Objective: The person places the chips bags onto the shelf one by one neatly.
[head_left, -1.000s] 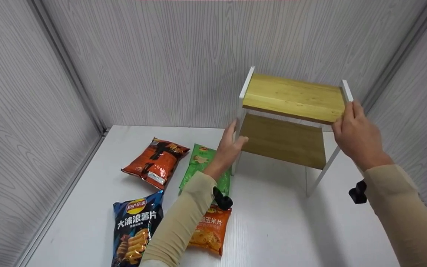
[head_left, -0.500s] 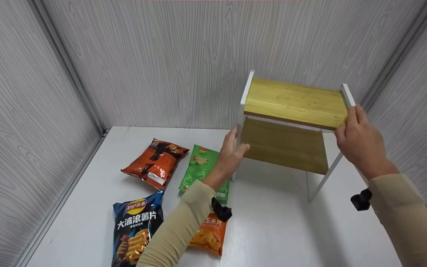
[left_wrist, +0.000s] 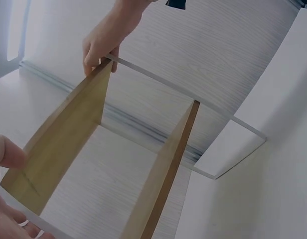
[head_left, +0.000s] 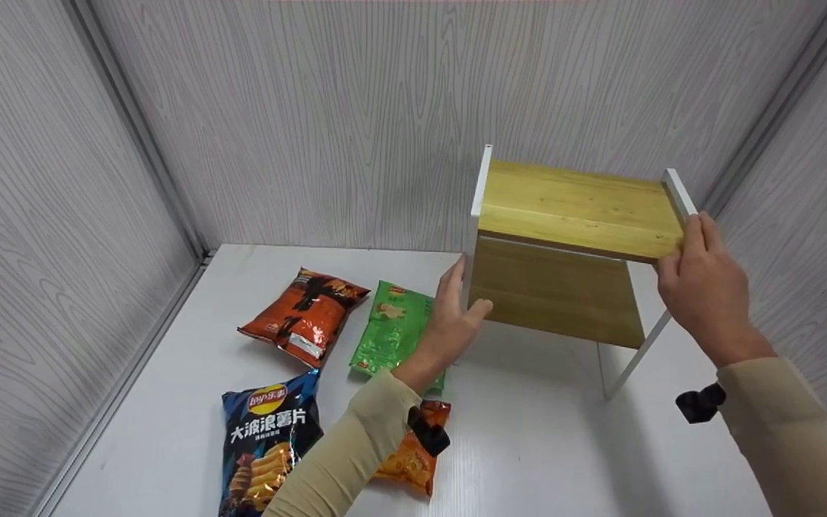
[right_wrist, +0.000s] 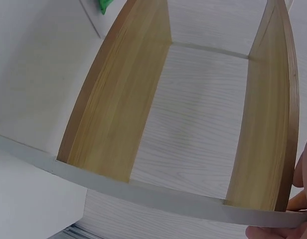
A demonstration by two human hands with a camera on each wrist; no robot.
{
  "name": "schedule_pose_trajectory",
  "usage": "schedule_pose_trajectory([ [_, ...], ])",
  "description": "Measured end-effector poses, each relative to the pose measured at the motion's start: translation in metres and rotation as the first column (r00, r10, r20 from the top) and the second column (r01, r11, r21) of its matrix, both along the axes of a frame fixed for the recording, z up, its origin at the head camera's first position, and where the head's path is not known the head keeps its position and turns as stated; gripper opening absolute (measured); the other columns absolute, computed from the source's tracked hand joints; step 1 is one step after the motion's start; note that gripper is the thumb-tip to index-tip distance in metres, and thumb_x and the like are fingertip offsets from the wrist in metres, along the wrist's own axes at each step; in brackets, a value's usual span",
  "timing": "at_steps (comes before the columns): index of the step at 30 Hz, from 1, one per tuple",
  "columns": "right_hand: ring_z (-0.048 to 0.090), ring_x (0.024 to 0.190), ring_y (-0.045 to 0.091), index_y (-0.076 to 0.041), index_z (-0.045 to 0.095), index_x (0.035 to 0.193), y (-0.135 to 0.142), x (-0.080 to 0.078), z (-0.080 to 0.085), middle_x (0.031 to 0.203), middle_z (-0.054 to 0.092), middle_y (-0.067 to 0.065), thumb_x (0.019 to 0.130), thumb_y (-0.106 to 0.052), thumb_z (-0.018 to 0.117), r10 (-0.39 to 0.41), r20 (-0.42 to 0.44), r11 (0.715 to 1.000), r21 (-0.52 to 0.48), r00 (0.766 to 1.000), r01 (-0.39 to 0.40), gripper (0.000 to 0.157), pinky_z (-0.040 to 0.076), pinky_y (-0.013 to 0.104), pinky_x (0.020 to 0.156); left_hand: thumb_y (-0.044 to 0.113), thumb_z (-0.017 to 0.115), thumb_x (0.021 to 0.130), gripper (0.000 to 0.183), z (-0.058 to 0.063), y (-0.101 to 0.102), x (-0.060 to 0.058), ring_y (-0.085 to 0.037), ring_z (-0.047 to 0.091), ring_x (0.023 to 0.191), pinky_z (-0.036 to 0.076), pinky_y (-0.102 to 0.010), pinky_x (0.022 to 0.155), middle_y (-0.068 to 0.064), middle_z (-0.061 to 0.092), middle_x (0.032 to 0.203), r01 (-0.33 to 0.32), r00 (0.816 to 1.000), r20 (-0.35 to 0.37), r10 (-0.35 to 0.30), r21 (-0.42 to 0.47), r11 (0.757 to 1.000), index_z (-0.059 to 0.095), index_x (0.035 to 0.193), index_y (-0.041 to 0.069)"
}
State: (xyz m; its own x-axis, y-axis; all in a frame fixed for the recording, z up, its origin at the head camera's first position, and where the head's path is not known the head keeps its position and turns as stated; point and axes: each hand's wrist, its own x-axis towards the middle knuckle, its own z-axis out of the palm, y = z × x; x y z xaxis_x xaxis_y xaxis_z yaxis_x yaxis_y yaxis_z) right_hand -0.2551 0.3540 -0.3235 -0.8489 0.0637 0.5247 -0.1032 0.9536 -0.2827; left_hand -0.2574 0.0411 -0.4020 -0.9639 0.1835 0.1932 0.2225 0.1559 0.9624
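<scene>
A two-tier shelf rack (head_left: 578,208) with wooden boards and a white metal frame stands at the right of the head view, over the white tabletop. My left hand (head_left: 449,323) grips its left upright, thumb in front and fingers behind. My right hand (head_left: 708,287) holds the upper right side of the frame, by the end of the top board. In the left wrist view the lower board (left_wrist: 168,169) and both hands show. From the right wrist, fingers (right_wrist: 273,232) wrap the white side bar (right_wrist: 143,196). Both boards carry nothing.
Left of the rack lie an orange-and-black chip bag (head_left: 306,312), a green snack bag (head_left: 388,334), a blue-black chip bag (head_left: 266,438) and an orange bag (head_left: 413,459) partly behind my left sleeve. Grey wood-grain walls (head_left: 356,122) enclose the white table (head_left: 528,467).
The rack has come down a little in the head view and shifted slightly right, with both hands moving along on it. The chip bags lie where they were.
</scene>
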Motion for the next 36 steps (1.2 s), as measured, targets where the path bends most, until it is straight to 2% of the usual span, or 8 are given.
schedule_pose_trajectory([
  [5, 0.053, 0.098, 0.054, 0.007, 0.031, 0.149, -0.001, 0.006, 0.000, 0.153, 0.035, 0.028, 0.099, -0.015, 0.036, 0.006, -0.027, 1.000, -0.028, 1.000, -0.007, 0.054, 0.043, 0.067, 0.070, 0.017, 0.051, 0.089, 0.080, 0.001, 0.002, 0.009, -0.022, 0.020, 0.152, 0.021, -0.049, 0.124, -0.005, 0.018, 0.164, -0.019, 0.999, -0.040, 0.018, -0.030, 0.999, 0.013, 0.160, 0.014],
  [8, 0.053, 0.095, 0.053, 0.006, 0.032, 0.149, 0.000, 0.009, -0.002, 0.153, 0.036, 0.028, 0.099, -0.014, 0.036, 0.010, -0.042, 0.999, -0.045, 0.999, -0.012, 0.054, 0.044, 0.066, 0.070, 0.012, 0.051, 0.088, 0.081, 0.001, 0.003, 0.013, -0.022, 0.021, 0.151, 0.022, -0.048, 0.123, -0.007, 0.019, 0.164, -0.029, 0.998, -0.056, 0.026, -0.049, 0.998, 0.013, 0.160, 0.012],
  [15, 0.051, 0.107, 0.056, 0.004, 0.034, 0.149, 0.001, 0.015, -0.004, 0.153, 0.036, 0.029, 0.099, -0.013, 0.039, 0.017, -0.058, 0.998, -0.067, 0.998, -0.021, 0.053, 0.043, 0.070, 0.081, 0.007, 0.052, 0.089, 0.079, 0.002, 0.000, 0.023, -0.024, 0.024, 0.150, 0.023, -0.048, 0.123, -0.009, 0.022, 0.163, -0.025, 0.998, -0.063, 0.022, -0.049, 0.998, 0.017, 0.159, 0.009],
  [23, 0.051, 0.100, 0.050, 0.004, 0.039, 0.145, 0.004, 0.018, -0.006, 0.150, 0.040, 0.028, 0.096, -0.009, 0.041, 0.034, -0.100, 0.996, -0.076, 0.994, -0.042, 0.051, 0.042, 0.069, 0.075, 0.009, 0.052, 0.090, 0.077, 0.003, -0.005, 0.036, -0.024, 0.027, 0.149, 0.028, -0.049, 0.121, -0.007, 0.023, 0.162, -0.006, 0.998, -0.057, 0.002, -0.077, 0.997, 0.018, 0.159, 0.013],
  [30, 0.052, 0.106, 0.054, 0.005, 0.036, 0.149, 0.006, 0.026, -0.005, 0.149, 0.041, 0.031, 0.095, -0.008, 0.042, 0.035, -0.100, 0.996, -0.083, 0.994, -0.043, 0.055, 0.042, 0.070, 0.080, 0.014, 0.051, 0.092, 0.073, 0.008, -0.010, 0.045, -0.025, 0.031, 0.147, 0.039, -0.050, 0.113, -0.006, 0.023, 0.163, 0.036, 0.999, -0.027, -0.038, -0.046, 0.998, 0.020, 0.159, 0.013],
  [36, 0.052, 0.113, 0.056, 0.008, 0.034, 0.149, 0.006, 0.033, -0.003, 0.148, 0.040, 0.032, 0.095, -0.007, 0.041, 0.062, -0.102, 0.995, -0.075, 0.993, -0.070, 0.056, 0.043, 0.070, 0.081, 0.015, 0.051, 0.093, 0.072, 0.007, -0.011, 0.050, -0.025, 0.034, 0.145, 0.048, -0.046, 0.107, -0.005, 0.023, 0.163, 0.045, 0.998, -0.047, -0.047, -0.052, 0.998, 0.020, 0.158, 0.011],
])
